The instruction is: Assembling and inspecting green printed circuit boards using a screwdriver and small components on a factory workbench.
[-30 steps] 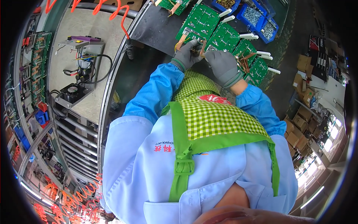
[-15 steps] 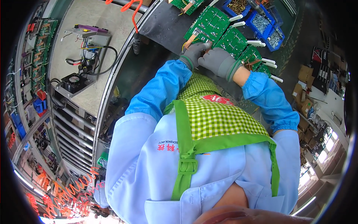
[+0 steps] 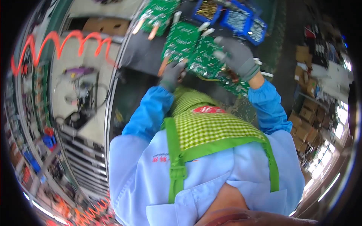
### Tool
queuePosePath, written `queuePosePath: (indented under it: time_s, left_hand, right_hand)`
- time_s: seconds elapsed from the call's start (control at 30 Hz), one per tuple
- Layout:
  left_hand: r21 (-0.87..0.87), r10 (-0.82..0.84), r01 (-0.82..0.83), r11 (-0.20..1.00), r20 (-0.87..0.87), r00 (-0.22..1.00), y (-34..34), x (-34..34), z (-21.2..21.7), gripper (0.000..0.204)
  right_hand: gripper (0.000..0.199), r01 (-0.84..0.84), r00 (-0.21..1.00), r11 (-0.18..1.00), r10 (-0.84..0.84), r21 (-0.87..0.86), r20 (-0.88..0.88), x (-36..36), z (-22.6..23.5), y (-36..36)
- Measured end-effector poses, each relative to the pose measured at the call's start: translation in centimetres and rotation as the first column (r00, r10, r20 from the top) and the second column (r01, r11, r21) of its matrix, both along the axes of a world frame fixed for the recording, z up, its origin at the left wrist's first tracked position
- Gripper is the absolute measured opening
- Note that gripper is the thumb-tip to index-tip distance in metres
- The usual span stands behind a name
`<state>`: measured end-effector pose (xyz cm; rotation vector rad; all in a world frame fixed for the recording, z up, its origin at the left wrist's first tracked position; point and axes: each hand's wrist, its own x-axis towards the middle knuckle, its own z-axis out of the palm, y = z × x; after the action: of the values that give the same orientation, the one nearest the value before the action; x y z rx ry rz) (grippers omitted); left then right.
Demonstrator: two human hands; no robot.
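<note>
My left hand (image 3: 173,74), in a grey glove, is at the near edge of a green circuit board (image 3: 183,37), beside its copper strip (image 3: 163,66). Its fingers are curled together; what they hold, if anything, is hidden. Over the neighbouring circuit board (image 3: 205,56) hovers my right hand (image 3: 238,56), also gloved. Its fingers are apart, pointing left, with nothing visible between them. A yellow wire (image 3: 206,79) runs along the near edge of the boards. Another board (image 3: 234,84) lies partly below my right wrist, blurred.
Blue bins hold brass-coloured parts (image 3: 207,10) and silvery screws (image 3: 237,20) beyond the boards. At the far left of the bench lies another green board (image 3: 158,15). A coiled orange hose (image 3: 77,37) hangs at left, above a side table with a wired device (image 3: 85,90).
My hands have moved apart: the left went left and nearer, the right opened and rose over the boards. The view has shifted, bringing the orange hose and far-left board more into sight.
</note>
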<state>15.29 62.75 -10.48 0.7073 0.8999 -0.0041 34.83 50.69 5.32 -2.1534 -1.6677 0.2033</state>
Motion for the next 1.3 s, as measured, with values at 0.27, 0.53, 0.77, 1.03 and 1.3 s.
queuePosePath:
  time_s: [0.27, 0.53, 0.77, 1.03, 1.3]
  left_hand:
    - [-0.052, 0.067, -0.065, 0.997, 0.044, 0.997, -0.3, -0.5, -0.4, 0.015]
    - [-0.081, 0.194, -0.191, 0.978, 0.038, 0.980, -1.1, 0.5, 0.8, 0.014]
    - [-0.066, 0.243, -0.243, 0.968, -0.005, 0.970, -1.3, 0.5, 0.3, 0.020]
    - [-0.097, 0.218, -0.215, 0.972, 0.017, 0.976, -1.3, -0.3, 0.0, 0.024]
    - [-0.119, 0.238, -0.231, 0.966, 0.042, 0.970, -1.5, -0.4, 0.1, 0.020]
  right_hand:
    - [0.035, 0.602, 0.780, 0.779, -0.621, -0.173, -0.080, 23.1, -7.3, -12.4]
    - [0.038, 0.580, 0.794, 0.725, -0.604, -0.371, 0.060, 28.9, -17.7, -12.9]
    - [0.021, 0.569, 0.821, 0.773, -0.551, -0.282, 0.147, 29.2, -19.1, -11.4]
    - [0.021, 0.607, 0.749, 0.774, -0.633, -0.181, -0.195, 31.7, -15.4, -10.0]
    - [0.035, 0.159, 0.962, 0.839, -0.250, -0.520, -0.108, 27.8, -17.5, -2.0]
